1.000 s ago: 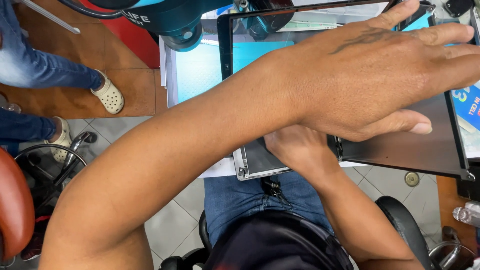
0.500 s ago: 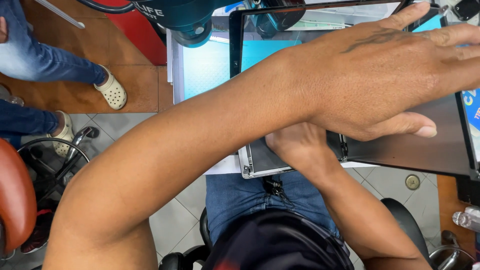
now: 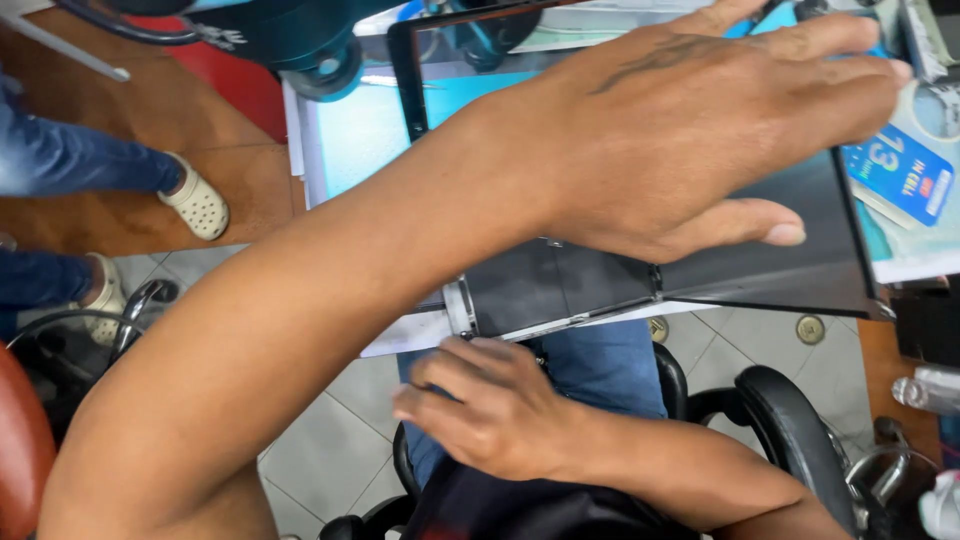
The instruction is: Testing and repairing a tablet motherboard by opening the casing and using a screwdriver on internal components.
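Note:
My left hand (image 3: 700, 130) reaches across from the lower left and lies flat, fingers spread, over a dark laptop panel (image 3: 760, 275) on a light-blue worktop (image 3: 355, 135). Its thumb hovers over the panel's near part. The laptop's silver corner (image 3: 460, 312) juts over the worktop's near edge. My right hand (image 3: 480, 410) sits just below that corner with its fingers curled, the fingertips close to the edge; I see nothing in it. My jeans-clad lap (image 3: 600, 365) is beneath.
A teal machine (image 3: 290, 40) stands at the worktop's far left. A blue card (image 3: 900, 175) lies at the right. Another person's legs in jeans and cream clogs (image 3: 195, 205) stand at left. A black chair armrest (image 3: 790, 420) and a red seat (image 3: 20, 450) flank me.
My right hand has come away from under the laptop's near edge and dropped toward my lap. My left hand stays flat over the panel.

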